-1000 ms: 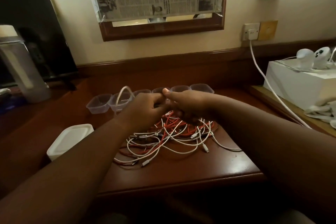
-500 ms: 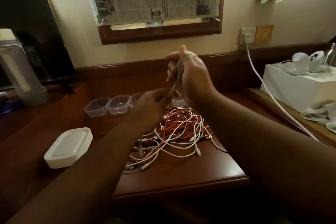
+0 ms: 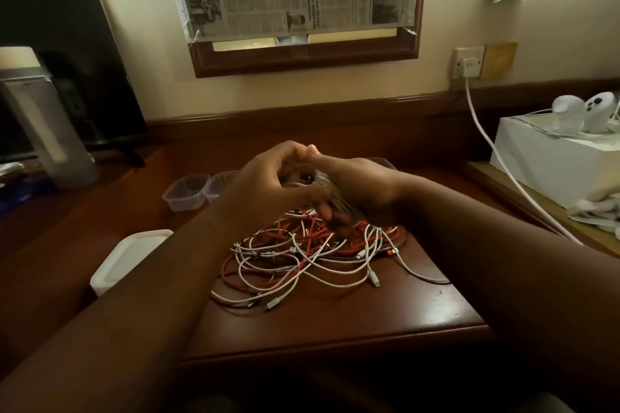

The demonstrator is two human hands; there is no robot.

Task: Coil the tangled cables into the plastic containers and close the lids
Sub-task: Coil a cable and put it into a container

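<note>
A tangle of white and red cables (image 3: 312, 258) lies on the wooden desk (image 3: 385, 318) in front of me. Just above the pile, my left hand (image 3: 268, 184) and my right hand (image 3: 355, 188) meet, fingers curled around a small coil of white cable (image 3: 322, 183) held between them. Their fingertips touch at the top. Behind my hands runs a row of small clear plastic containers (image 3: 186, 193), open, most of it hidden by my hands. A stack of white lids (image 3: 129, 260) sits at the left by my forearm.
A tall bottle (image 3: 43, 131) stands at the far left before a dark screen. A white box (image 3: 553, 161) with white devices on it sits at the right. A white cord (image 3: 496, 157) runs down from the wall socket. The desk's front edge is close to me.
My right hand has come down from its raised position to meet my left hand just above the pile. The white cable is now gathered into a coil between both hands.
</note>
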